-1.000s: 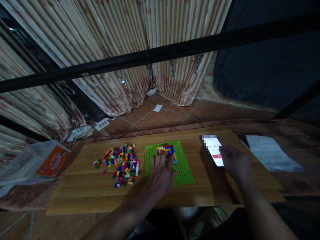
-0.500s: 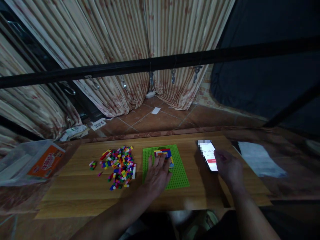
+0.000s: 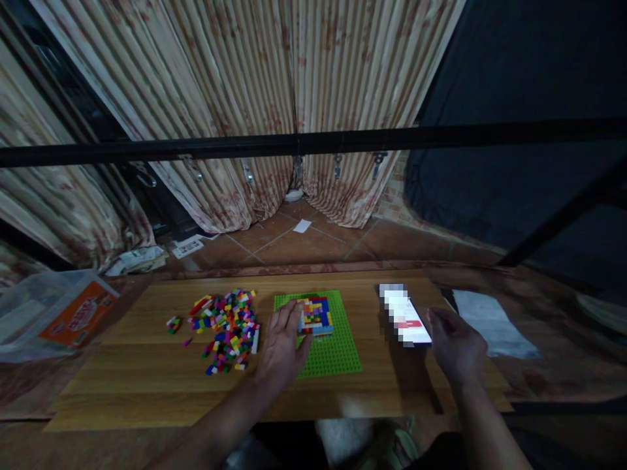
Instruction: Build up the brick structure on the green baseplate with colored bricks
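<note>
My left hand rests at the left edge of a flat square built of toy bricks, its fingers stretched out and holding nothing that I can see. Blue, red, yellow, white and light-blue bricks make up that square. It sits on the upper part of a green studded baseplate, and the hand covers the plate's left side. Just right of a lit phone, my right hand is closed with the fingers curled. Whatever its fingers may hold is hidden.
Loose coloured bricks lie heaped on the wooden table, left of the baseplate. A clear plastic tub with an orange label stands at the far left. Beyond the table's right side lies a white sheet. A dark bar crosses behind.
My left hand has shifted left off the brick square, uncovering most of it. My right hand has drawn slightly away from the phone. The whole view has tilted a little.
</note>
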The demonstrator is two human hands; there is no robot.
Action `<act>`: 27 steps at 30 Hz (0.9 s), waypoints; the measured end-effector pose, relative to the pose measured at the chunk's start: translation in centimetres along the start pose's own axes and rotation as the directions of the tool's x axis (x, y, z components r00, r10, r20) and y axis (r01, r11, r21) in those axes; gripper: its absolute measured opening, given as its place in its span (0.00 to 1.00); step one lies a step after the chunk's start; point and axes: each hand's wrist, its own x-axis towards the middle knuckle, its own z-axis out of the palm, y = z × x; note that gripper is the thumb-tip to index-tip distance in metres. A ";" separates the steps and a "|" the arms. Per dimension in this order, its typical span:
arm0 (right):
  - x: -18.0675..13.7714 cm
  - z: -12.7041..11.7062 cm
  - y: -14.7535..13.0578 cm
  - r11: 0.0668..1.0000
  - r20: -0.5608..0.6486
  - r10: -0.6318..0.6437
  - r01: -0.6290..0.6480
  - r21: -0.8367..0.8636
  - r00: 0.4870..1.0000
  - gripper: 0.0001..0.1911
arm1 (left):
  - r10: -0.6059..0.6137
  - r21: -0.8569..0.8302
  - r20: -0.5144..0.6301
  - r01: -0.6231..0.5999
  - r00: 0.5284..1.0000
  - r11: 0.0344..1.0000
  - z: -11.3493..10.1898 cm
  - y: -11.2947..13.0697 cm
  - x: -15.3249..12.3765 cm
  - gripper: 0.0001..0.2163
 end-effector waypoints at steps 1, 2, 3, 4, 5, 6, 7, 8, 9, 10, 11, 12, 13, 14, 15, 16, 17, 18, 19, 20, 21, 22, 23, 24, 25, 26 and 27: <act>0.0 0.2 0.0 1.000 0.023 -0.009 0.009 0.001 1.000 0.23 | -0.019 0.005 -0.022 0.019 1.000 1.000 -0.1 -0.7 -0.5 0.26; -0.1 0.4 -0.2 1.000 0.051 -0.022 0.022 0.008 0.998 0.24 | -0.037 0.011 -0.041 0.037 0.998 0.999 -0.3 -1.4 -1.1 0.26; -0.2 0.6 -0.4 0.999 0.087 -0.042 0.040 0.021 0.995 0.24 | -0.052 0.016 -0.060 0.053 0.997 0.998 -0.5 -2.1 -1.8 0.27; -0.4 1.0 -0.7 0.997 0.131 -0.068 0.064 0.035 0.989 0.25 | -0.060 0.021 -0.069 0.061 0.996 0.998 -0.7 -2.7 -2.6 0.27; -0.7 1.3 -1.1 0.995 0.180 -0.099 0.092 0.050 0.979 0.25 | -0.064 0.024 -0.073 0.066 0.995 0.998 -0.9 -3.3 -3.4 0.27; -1.0 1.8 -1.6 0.990 0.225 -0.133 0.121 0.066 0.965 0.25 | -0.069 0.027 -0.077 0.071 0.995 0.997 -1.2 -3.8 -4.2 0.27; -1.3 2.2 -2.1 0.985 0.268 -0.168 0.151 0.083 0.949 0.24 | -0.074 0.029 -0.080 0.076 0.994 0.997 -1.5 -4.3 -4.9 0.27; -1.8 2.8 -2.6 0.977 0.305 -0.210 0.187 0.105 0.929 0.24 | -0.080 0.032 -0.082 0.082 0.993 0.996 -1.8 -4.8 -5.7 0.27; -2.2 3.3 -3.1 0.964 0.337 -0.261 0.229 0.132 0.905 0.23 | -0.088 0.036 -0.086 0.092 0.992 0.995 -2.1 -5.3 -6.4 0.27; -2.7 3.8 -3.7 0.949 0.364 -0.314 0.274 0.158 0.877 0.22 | -0.097 0.042 -0.089 0.101 0.991 0.994 -2.5 -5.8 -7.0 0.26; -3.1 4.4 -4.1 0.931 0.390 -0.365 0.317 0.182 0.846 0.22 | -0.106 0.048 -0.091 0.110 0.990 0.993 -2.8 -6.3 -7.6 0.25; -3.6 4.9 -4.5 0.913 0.419 -0.408 0.356 0.200 0.811 0.21 | -0.118 0.053 -0.094 0.124 0.989 0.991 -3.2 -6.9 -8.3 0.24; -4.0 5.4 -4.8 0.897 0.452 -0.442 0.387 0.215 0.775 0.21 | -0.136 0.059 -0.098 0.142 0.986 0.988 -3.6 -7.4 -8.9 0.24; -4.3 5.9 -5.0 0.884 0.484 -0.467 0.408 0.228 0.740 0.21 | -0.160 0.063 -0.103 0.166 0.982 0.984 -4.0 -7.8 -9.4 0.24; -4.6 6.3 -5.1 0.875 0.512 -0.482 0.421 0.240 0.711 0.21 | -0.187 0.063 -0.105 0.195 0.977 0.979 -4.4 -8.2 -10.0 0.24; -4.9 6.7 -5.1 0.870 0.532 -0.490 0.426 0.249 0.690 0.21 | -0.220 0.061 -0.103 0.227 0.970 0.972 -4.9 -8.6 -10.5 0.24; -5.1 7.0 -5.0 0.867 0.548 -0.494 0.430 0.252 0.675 0.21 | -0.256 0.056 -0.101 0.262 0.961 0.963 -5.3 -8.8 -10.9 0.24; -5.2 7.3 -4.9 0.865 0.558 -0.496 0.436 0.249 0.665 0.20 | -0.290 0.049 -0.097 0.295 0.952 0.954 -5.8 -9.0 -11.3 0.24; -5.3 7.6 -4.7 0.863 0.559 -0.497 0.444 0.240 0.664 0.20 | -0.324 0.040 -0.092 0.328 0.942 0.944 -6.2 -9.2 -11.6 0.23; -5.3 7.8 -4.4 0.858 0.562 -0.503 0.459 0.231 0.657 0.20 | -0.356 0.029 -0.086 0.360 0.930 0.933 -6.5 -9.3 -11.8 0.23; -5.3 8.0 -4.2 0.854 0.555 -0.508 0.471 0.223 0.659 0.20 | -0.387 0.016 -0.080 0.390 0.918 0.921 -6.8 -9.4 -11.9 0.22; -5.3 8.2 -3.9 0.853 0.548 -0.508 0.476 0.214 0.664 0.20 | -0.416 0.002 -0.074 0.418 0.906 0.909 -7.1 -9.5 -12.0 0.23; -5.3 8.3 -3.6 0.854 0.546 -0.504 0.479 0.202 0.669 0.20 | -0.441 -0.013 -0.065 0.442 0.895 0.897 -7.2 -9.5 -12.1 0.23; -5.2 8.4 -3.3 0.856 0.544 -0.500 0.480 0.191 0.674 0.20 | -0.463 -0.028 -0.056 0.462 0.885 0.887 -7.4 -9.6 -12.1 0.24; -5.1 8.5 -3.0 0.858 0.547 -0.494 0.481 0.179 0.676 0.21 | -0.479 -0.042 -0.049 0.478 0.876 0.877 -7.4 -9.6 -12.0 0.24; -5.1 8.5 -2.7 0.859 0.553 -0.487 0.485 0.164 0.675 0.21 | -0.492 -0.057 -0.042 0.490 0.870 0.870 -7.4 -9.7 -12.0 0.24; -5.0 8.6 -2.3 0.859 0.562 -0.480 0.490 0.146 0.674 0.22 | -0.502 -0.072 -0.036 0.499 0.864 0.864 -7.4 -9.7 -11.9 0.24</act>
